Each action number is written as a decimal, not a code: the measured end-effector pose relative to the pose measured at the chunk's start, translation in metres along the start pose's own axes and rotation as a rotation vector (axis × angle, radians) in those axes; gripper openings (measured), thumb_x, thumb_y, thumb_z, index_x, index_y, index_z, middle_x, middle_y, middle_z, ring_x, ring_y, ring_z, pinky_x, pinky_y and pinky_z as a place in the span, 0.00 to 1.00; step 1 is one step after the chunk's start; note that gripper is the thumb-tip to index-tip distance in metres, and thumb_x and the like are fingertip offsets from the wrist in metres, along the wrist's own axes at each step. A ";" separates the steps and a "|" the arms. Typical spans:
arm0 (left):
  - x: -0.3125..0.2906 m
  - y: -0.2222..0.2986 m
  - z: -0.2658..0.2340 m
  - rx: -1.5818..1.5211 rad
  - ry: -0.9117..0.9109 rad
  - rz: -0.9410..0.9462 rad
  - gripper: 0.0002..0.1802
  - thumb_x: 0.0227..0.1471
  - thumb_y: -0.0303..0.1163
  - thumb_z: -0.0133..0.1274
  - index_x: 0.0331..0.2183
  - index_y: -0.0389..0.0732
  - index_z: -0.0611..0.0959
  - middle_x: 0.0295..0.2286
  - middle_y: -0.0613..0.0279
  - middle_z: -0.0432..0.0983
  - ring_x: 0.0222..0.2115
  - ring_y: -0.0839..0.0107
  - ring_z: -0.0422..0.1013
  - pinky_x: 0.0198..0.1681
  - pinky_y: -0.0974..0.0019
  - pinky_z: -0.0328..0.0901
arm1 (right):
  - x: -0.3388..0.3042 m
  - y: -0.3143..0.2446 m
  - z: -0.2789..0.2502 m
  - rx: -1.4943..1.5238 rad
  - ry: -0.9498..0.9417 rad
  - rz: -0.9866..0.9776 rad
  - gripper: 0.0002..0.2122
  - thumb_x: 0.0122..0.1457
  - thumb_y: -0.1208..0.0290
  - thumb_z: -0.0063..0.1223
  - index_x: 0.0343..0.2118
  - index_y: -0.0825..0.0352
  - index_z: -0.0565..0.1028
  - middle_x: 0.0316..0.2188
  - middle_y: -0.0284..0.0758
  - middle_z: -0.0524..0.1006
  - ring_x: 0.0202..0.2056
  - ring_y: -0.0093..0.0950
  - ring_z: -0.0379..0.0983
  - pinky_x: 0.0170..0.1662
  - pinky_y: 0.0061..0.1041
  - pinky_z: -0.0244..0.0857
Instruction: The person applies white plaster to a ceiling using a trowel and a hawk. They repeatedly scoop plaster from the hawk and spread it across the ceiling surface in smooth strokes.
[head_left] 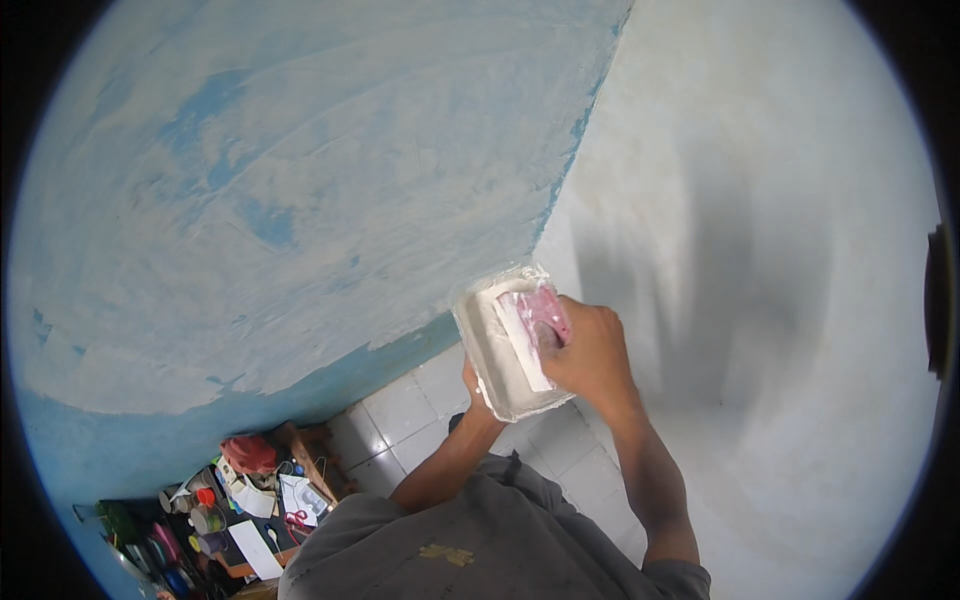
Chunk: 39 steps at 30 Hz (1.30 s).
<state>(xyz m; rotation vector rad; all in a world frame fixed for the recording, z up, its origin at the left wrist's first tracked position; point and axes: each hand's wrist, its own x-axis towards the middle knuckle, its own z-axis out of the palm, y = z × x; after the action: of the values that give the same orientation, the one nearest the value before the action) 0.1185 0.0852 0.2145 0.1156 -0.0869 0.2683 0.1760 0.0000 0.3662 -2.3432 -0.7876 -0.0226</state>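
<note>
My left hand [478, 388] grips the near left side of a rectangular plastic tub [470, 330], its fingers mostly hidden beneath. White paste, like wall filler, coats the tub's rim and inside. Over the tub, my right hand [592, 352] is closed on the pink handle of a wide putty knife [540, 312]. The knife's long pale edge is smeared with paste and lies inside the tub, slanting along its length. Whether the edge presses on the bottom cannot be told.
The blue wall [300, 200] at left is largely skimmed with white paste, bare blue showing in patches and along its base. A white wall [760, 200] meets it at right. Below left, a cluttered low table [262, 520] holds scissors, papers and a red cloth. White tiles [400, 408] cover the floor.
</note>
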 end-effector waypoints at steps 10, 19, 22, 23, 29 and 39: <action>0.000 0.005 0.007 -0.045 -0.035 -0.024 0.38 0.57 0.54 0.43 0.62 0.44 0.60 0.59 0.53 0.60 0.59 0.56 0.60 0.62 0.48 0.56 | 0.005 0.000 0.002 -0.061 0.039 -0.012 0.06 0.46 0.75 0.55 0.23 0.71 0.72 0.18 0.50 0.72 0.24 0.52 0.71 0.31 0.44 0.64; 0.002 0.007 -0.001 -0.020 -0.026 -0.027 0.38 0.58 0.55 0.39 0.63 0.44 0.58 0.59 0.53 0.60 0.58 0.55 0.60 0.61 0.48 0.57 | 0.007 -0.005 0.003 -0.110 -0.001 0.001 0.06 0.45 0.75 0.55 0.23 0.72 0.72 0.18 0.51 0.72 0.25 0.53 0.71 0.30 0.44 0.64; -0.001 0.006 0.001 -0.016 0.002 -0.032 0.37 0.59 0.55 0.37 0.63 0.43 0.58 0.59 0.52 0.60 0.58 0.54 0.61 0.61 0.48 0.57 | 0.007 -0.001 0.005 -0.079 0.023 -0.021 0.06 0.45 0.75 0.55 0.23 0.72 0.72 0.18 0.51 0.72 0.25 0.52 0.71 0.30 0.44 0.64; -0.001 0.006 0.004 -0.004 0.010 -0.027 0.37 0.59 0.55 0.37 0.63 0.43 0.58 0.59 0.52 0.60 0.58 0.54 0.61 0.61 0.48 0.57 | 0.007 -0.004 0.000 -0.063 0.012 -0.009 0.06 0.45 0.75 0.55 0.23 0.72 0.72 0.18 0.51 0.72 0.25 0.52 0.71 0.30 0.44 0.64; 0.002 0.007 -0.012 -0.096 -0.078 -0.042 0.36 0.59 0.53 0.38 0.62 0.42 0.60 0.58 0.52 0.61 0.58 0.54 0.61 0.61 0.48 0.57 | 0.007 -0.004 0.001 -0.080 -0.005 0.000 0.06 0.45 0.75 0.55 0.22 0.72 0.72 0.17 0.50 0.72 0.24 0.52 0.71 0.29 0.43 0.64; 0.005 0.011 -0.009 -0.091 -0.118 -0.006 0.37 0.59 0.53 0.40 0.62 0.42 0.58 0.59 0.51 0.60 0.59 0.54 0.60 0.62 0.48 0.56 | 0.006 0.000 0.009 -0.057 -0.025 -0.051 0.06 0.45 0.75 0.55 0.21 0.71 0.72 0.17 0.48 0.72 0.22 0.50 0.71 0.29 0.41 0.64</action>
<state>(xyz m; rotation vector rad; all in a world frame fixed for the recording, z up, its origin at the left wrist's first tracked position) 0.1216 0.0980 0.2069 0.0409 -0.2158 0.2508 0.1792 0.0086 0.3603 -2.3808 -0.8699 -0.0377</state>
